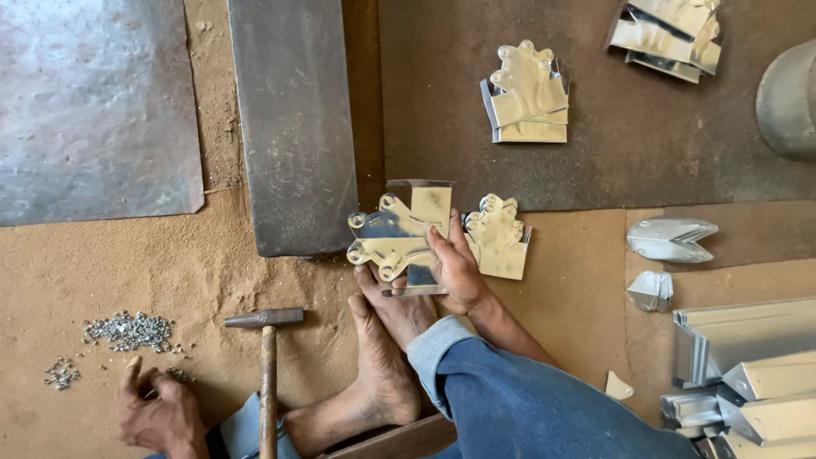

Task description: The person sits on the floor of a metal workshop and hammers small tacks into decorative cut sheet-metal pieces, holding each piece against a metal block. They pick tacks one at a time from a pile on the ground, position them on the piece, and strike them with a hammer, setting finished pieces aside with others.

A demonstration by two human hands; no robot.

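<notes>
My right hand [455, 268] is shut on a shiny sheet-metal piece [399, 234] with rounded riveted lobes, holding it just above my bare feet [387, 340] beside the end of a dark steel bar [293, 119]. My left hand [157, 412] rests on the sandy floor at the lower left, fingers curled over a few small rivets [178, 374]; whether it holds one is unclear. A bigger rivet pile [127, 330] lies just beyond it. A hammer [268, 348] lies between my left hand and my feet, head pointing away from me.
Stacks of similar metal pieces lie near my right hand [497, 238], farther back [527, 93] and top right [671, 34]. Folded metal parts [671, 240] and channels [748, 374] sit at right. A flat metal sheet [93, 102] lies top left, a grey rounded object [790, 98] at the right edge.
</notes>
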